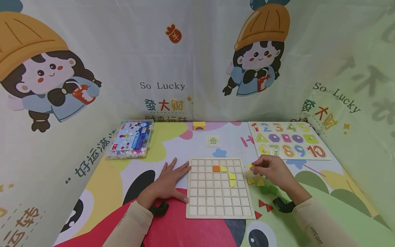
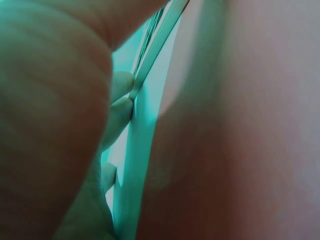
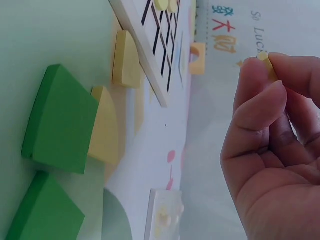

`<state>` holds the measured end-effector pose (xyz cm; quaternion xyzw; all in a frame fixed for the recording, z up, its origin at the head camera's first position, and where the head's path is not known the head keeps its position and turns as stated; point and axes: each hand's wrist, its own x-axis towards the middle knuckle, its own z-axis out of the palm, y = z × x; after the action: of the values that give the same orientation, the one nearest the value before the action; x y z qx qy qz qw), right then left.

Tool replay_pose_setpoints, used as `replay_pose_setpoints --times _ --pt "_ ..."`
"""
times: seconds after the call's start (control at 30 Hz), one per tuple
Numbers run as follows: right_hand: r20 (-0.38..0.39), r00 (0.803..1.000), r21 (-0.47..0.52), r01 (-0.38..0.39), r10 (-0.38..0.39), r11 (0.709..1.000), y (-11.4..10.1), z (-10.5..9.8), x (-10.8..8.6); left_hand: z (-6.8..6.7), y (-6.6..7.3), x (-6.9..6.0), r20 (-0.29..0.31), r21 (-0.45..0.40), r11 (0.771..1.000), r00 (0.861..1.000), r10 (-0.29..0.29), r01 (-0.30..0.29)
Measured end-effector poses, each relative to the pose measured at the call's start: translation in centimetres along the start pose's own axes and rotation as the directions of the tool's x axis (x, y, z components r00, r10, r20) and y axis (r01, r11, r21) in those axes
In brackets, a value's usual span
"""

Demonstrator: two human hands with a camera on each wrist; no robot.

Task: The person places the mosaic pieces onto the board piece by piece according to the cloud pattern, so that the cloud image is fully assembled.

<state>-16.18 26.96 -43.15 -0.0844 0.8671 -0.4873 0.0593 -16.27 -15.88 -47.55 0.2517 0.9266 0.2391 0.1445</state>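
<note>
Left hand [image 1: 163,183] first: fingers straight and spread, tips against the side of the gridded board [image 1: 201,201], not grasping anything. Decent brace imo, just go light so the board doesn't skid. On the grid there's an orange square [image 1: 216,168] and 3 yellow pieces [image 1: 232,176], so I'd come in from above rather than drag across those. Right hand [image 1: 273,171] has a small yellow piece [image 3: 268,68] pinched between thumb and finger, up off the table [image 1: 182,147] just past the board's right edge. For seating it, I'd check the printed card [image 1: 213,141] behind the board, sort the rotation mid-air, then press flat with 1 fingertip. Can't make out that piece's full outline.

Materials, same direction: clear plastic box [image 1: 129,139] with a printed lid; pale, wood-looking board with thin dark grid lines; loose yellow blocks [image 3: 127,60], smooth with 1 curved side; 3 flat red triangles [image 1: 261,203]; green blocks [image 3: 62,120], chunky with slanted sides and a matte painted look; then the pale number puzzle [image 1: 290,140] with bright numerals and shapes.
</note>
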Motion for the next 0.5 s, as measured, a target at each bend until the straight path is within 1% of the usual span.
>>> replay_pose_setpoints --times 0.1,0.3,0.5 --pt "0.024 1.0 0.007 0.007 -0.007 1.0 0.03 0.11 0.13 0.09 -0.14 0.03 -0.001 0.003 1.0 1.0 0.004 -0.004" --pt "0.075 0.997 -0.025 0.025 -0.023 0.999 -0.13 0.32 0.28 0.19 -0.35 0.05 -0.006 0.011 1.0 1.0 0.013 -0.013" --pt "0.116 0.992 -0.018 0.045 -0.042 0.999 -0.52 0.42 0.29 0.22 -0.34 0.04 -0.01 0.013 1.0 1.0 0.012 -0.012"
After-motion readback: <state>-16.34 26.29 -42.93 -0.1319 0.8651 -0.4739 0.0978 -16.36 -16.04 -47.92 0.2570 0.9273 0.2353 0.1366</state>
